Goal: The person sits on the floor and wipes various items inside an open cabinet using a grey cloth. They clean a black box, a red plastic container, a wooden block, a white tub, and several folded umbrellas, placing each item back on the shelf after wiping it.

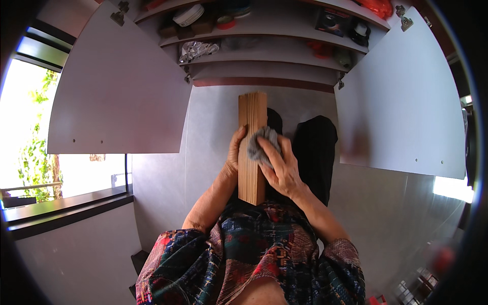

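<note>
In front of my body I hold a long wooden box or block (248,178) with visible grain, its far end pointing toward the cabinet. My left hand (236,147) grips its left side, thumb along the edge and the other fingers hidden beneath. A crumpled grey cloth (263,143) lies under my right hand (284,170), which presses it against the wood's upper face near the middle. Whether the wooden piece is hollow cannot be seen from here.
An open cabinet stands ahead, its left door (122,91) and right door (406,101) swung wide on both sides. Its shelves (269,68) hold a round tin, a crumpled silvery bag (198,50), a dark box (333,22) and red items. A bright window (30,127) is at left.
</note>
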Action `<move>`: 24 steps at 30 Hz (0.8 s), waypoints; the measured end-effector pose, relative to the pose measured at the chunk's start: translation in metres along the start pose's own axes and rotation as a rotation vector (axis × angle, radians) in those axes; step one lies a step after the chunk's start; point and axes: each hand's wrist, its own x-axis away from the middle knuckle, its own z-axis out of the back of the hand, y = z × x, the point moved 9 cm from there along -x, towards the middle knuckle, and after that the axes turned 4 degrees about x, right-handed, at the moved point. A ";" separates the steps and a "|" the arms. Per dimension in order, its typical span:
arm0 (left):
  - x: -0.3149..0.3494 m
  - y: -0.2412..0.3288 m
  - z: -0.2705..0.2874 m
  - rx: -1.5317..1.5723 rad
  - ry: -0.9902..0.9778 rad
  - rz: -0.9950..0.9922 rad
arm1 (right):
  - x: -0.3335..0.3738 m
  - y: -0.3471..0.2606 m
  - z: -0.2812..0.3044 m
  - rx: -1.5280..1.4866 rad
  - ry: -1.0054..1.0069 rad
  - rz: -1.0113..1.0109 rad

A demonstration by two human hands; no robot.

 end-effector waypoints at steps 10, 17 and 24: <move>0.004 0.009 0.028 -0.073 0.161 0.044 | -0.066 0.061 -0.004 -0.081 0.133 -0.390; -0.004 0.008 -0.011 -0.070 0.064 -0.101 | -0.020 0.026 -0.008 -0.076 -0.017 -0.273; -0.010 0.008 -0.033 -0.019 -0.163 -0.122 | 0.021 -0.018 0.006 -0.237 -0.212 -0.028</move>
